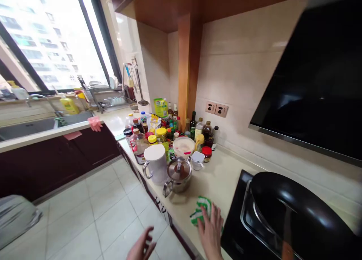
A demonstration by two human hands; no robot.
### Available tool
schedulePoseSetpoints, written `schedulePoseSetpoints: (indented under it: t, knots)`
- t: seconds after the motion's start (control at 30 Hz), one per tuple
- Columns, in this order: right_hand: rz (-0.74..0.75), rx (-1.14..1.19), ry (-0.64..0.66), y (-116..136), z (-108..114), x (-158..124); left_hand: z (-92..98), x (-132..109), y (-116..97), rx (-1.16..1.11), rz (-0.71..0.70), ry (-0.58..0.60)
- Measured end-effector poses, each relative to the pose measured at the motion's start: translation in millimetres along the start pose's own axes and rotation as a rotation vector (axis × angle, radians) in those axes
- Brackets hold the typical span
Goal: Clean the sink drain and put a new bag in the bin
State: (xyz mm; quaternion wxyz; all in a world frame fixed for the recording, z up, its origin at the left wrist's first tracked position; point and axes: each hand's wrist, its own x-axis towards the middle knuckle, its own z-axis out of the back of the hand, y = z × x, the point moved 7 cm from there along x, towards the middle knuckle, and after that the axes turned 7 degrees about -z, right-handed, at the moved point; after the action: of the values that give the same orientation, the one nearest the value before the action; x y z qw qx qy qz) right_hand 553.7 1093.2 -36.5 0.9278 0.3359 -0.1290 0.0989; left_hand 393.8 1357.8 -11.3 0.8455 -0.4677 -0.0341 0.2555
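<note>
Countertop (226, 173) runs toward the window (51, 37) at upper left; right hand (210, 231) rests spread on a green cloth (200, 211), left hand (141, 245) (cut off below) half-open, empty.

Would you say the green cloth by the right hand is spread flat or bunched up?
Bunched up: the green-and-white cloth forms a rumpled mound on the worktop, partly behind the right hand.

The left hand (141, 245) and right hand (210, 231) are bare, long-fingered.
</note>
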Motion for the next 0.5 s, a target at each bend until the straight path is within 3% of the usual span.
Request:
schedulePoseSetpoints:
  t: [0.1,0.17,0.23,0.27,0.37,0.5]
  knots:
    - [0.246,-0.279,-0.012,22.0,-38.7,2.5,23.2,64.2,-38.8,-0.050,-0.196,-0.078]
    - [0.434,-0.338,0.049,25.6,-57.5,-9.2,25.9,97.6,-71.7,-0.086,-0.274,-0.067]
    - [0.500,-0.386,0.099,17.7,-64.6,-3.0,20.3,120.1,-96.5,-0.143,-0.280,-0.015]
    - [0.460,-0.419,0.109,8.9,-63.5,13.3,16.0,126.9,-103.7,-0.180,-0.262,0.008]
    - [0.160,-0.537,0.116,-30.8,-51.5,107.5,1.3,131.9,-104.2,-0.274,-0.176,0.034]
    - [-0.157,-0.580,0.143,-81.8,-49.8,252.3,-11.6,119.8,-77.2,-0.331,-0.055,0.053]
